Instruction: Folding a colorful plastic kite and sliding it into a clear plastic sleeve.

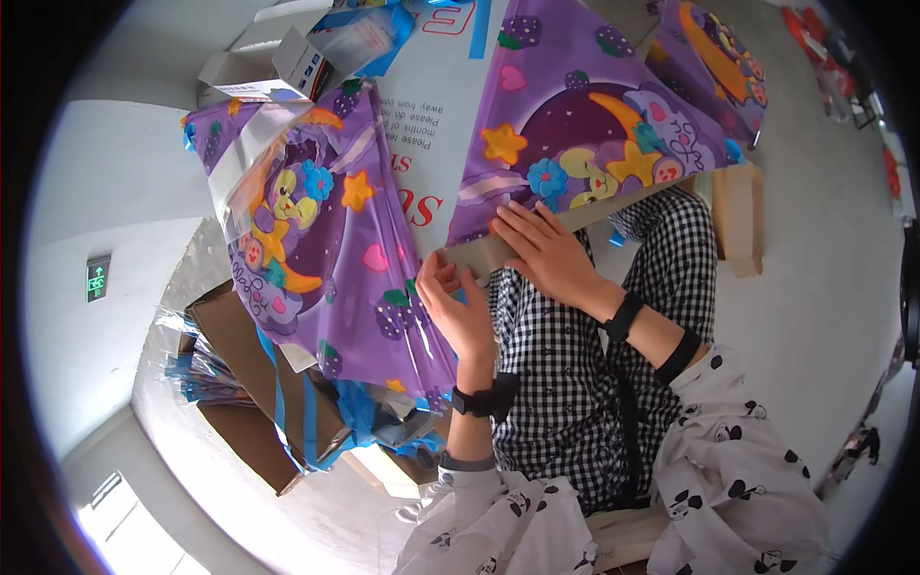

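A purple printed film sheet (565,105) with cartoon animals, stars and a moon lies across a white board (426,57) on my right. My right hand (551,251) is laid flat over its near edge, fingers stretched out. On the left, a stack of similar purple film sheets (355,230) hangs over the board's side. Beside that stack, at the board's near corner, my left hand (458,311) has loosely bent fingers standing apart, with nothing visible in them. The board's near edge rests close above my lap. Both wrists carry black bands.
A small white open carton (268,72) stands at the far left of the board, next to clear plastic wrap (350,43). Brown cardboard boxes (244,364) with blue strapping sit on the lower left. Another purple sheet (714,62) and a tan box (743,220) are on the right.
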The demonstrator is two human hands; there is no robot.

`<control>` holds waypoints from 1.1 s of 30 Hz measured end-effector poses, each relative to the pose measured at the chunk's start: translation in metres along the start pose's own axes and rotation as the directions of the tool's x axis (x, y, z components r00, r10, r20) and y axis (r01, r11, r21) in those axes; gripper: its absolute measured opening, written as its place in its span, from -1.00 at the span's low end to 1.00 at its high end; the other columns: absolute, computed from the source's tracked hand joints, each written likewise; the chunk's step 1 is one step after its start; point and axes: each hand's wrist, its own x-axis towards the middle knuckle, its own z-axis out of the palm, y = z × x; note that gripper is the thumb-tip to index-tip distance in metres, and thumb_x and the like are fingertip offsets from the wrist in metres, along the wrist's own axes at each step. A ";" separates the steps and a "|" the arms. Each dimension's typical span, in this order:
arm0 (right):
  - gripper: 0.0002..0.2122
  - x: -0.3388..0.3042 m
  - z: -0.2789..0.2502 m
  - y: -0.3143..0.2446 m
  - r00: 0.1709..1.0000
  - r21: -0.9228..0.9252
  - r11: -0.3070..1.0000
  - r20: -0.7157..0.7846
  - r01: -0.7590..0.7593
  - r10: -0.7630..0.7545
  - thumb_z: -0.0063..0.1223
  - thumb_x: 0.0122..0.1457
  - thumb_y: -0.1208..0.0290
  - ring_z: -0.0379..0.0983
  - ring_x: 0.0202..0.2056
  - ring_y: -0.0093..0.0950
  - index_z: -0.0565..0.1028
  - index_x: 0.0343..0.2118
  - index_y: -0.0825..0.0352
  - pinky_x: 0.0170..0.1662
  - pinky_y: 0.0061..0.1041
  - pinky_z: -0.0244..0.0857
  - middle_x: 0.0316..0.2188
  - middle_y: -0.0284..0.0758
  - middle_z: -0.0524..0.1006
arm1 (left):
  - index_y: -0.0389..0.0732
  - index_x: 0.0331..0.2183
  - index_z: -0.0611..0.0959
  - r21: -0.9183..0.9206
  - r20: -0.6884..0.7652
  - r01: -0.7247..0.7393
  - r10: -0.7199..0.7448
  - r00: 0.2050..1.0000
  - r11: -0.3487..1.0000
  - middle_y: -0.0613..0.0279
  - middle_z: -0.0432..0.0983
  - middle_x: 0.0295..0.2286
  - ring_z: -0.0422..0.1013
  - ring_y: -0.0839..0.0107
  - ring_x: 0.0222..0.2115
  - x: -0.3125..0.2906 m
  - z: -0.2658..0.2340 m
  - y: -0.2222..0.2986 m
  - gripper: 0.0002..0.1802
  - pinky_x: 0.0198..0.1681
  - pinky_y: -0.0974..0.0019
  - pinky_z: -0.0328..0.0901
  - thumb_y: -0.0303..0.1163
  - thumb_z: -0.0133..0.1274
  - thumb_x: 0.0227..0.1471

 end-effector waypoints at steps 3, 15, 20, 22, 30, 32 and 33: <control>-0.49 -0.001 0.001 -0.001 0.999 0.035 0.999 -0.032 0.012 -0.011 -0.01 0.23 0.22 0.06 0.30 -0.35 0.27 0.20 0.29 0.34 -0.20 -0.09 0.25 -0.26 0.23 | -0.36 0.02 0.41 -0.178 0.002 0.097 -0.098 0.995 0.979 0.08 0.50 -0.19 0.47 0.45 -0.31 0.015 -0.001 -0.004 -0.55 -0.26 0.41 0.39 -0.59 0.08 0.07; -0.52 -0.010 0.004 0.002 0.999 0.047 0.998 -0.020 0.030 -0.029 0.00 0.24 0.28 0.03 0.31 -0.35 0.27 0.20 0.29 0.35 -0.18 -0.12 0.26 -0.27 0.21 | -0.36 -0.12 0.48 -0.023 -0.005 0.147 -0.148 0.989 0.989 0.16 0.49 -0.43 0.44 0.41 -0.51 0.033 0.004 0.007 -0.67 -0.41 0.37 0.35 -0.59 0.08 0.02; -0.45 -0.011 -0.002 -0.008 0.998 0.028 1.000 0.065 -0.003 0.001 0.00 0.23 0.24 -0.04 0.34 -0.35 0.21 0.24 0.32 0.36 -0.18 -0.17 0.30 -0.25 0.12 | -0.36 -0.14 0.49 0.067 -0.061 0.091 -0.087 0.994 0.994 0.11 0.42 -0.38 0.40 0.35 -0.48 0.035 0.002 0.011 -0.69 -0.38 0.31 0.34 -0.62 0.05 0.01; -0.41 -0.013 -0.003 -0.008 0.997 0.037 0.999 0.082 -0.011 0.008 0.01 0.21 0.21 -0.07 0.35 -0.34 0.17 0.26 0.33 0.37 -0.18 -0.19 0.32 -0.25 0.08 | -0.37 -0.14 0.49 0.058 -0.088 0.085 -0.079 0.993 0.995 0.09 0.39 -0.36 0.39 0.30 -0.45 0.030 0.003 0.012 -0.70 -0.36 0.27 0.34 -0.62 0.04 0.01; -0.41 -0.013 -0.003 -0.008 0.999 0.016 1.000 0.049 -0.019 0.018 0.02 0.19 0.25 -0.04 0.34 -0.35 0.18 0.26 0.34 0.36 -0.20 -0.15 0.32 -0.24 0.09 | -0.33 0.19 0.29 0.427 0.485 -0.504 0.280 0.828 0.751 0.03 0.15 0.21 0.03 0.12 0.27 -0.018 0.009 0.011 -0.35 0.28 0.01 -0.01 -0.24 0.02 0.14; -0.41 -0.014 -0.002 -0.007 1.000 0.019 1.000 0.028 -0.009 0.009 0.02 0.19 0.26 -0.04 0.34 -0.35 0.18 0.26 0.34 0.36 -0.20 -0.14 0.32 -0.24 0.10 | -0.31 0.23 0.21 0.477 0.531 -0.523 0.243 0.812 0.707 0.06 0.06 0.26 -0.04 0.18 0.30 -0.018 0.006 0.006 -0.24 0.31 -0.01 -0.09 -0.07 -0.02 0.15; -0.40 -0.014 -0.002 -0.006 1.000 0.046 0.999 0.029 -0.006 0.005 0.04 0.18 0.29 -0.04 0.34 -0.33 0.17 0.26 0.33 0.36 -0.19 -0.12 0.32 -0.24 0.09 | -0.29 0.24 0.19 0.495 0.538 -0.531 0.237 0.809 0.688 0.07 0.06 0.26 -0.05 0.20 0.30 -0.018 0.005 0.006 -0.23 0.31 0.01 -0.08 -0.08 0.00 0.15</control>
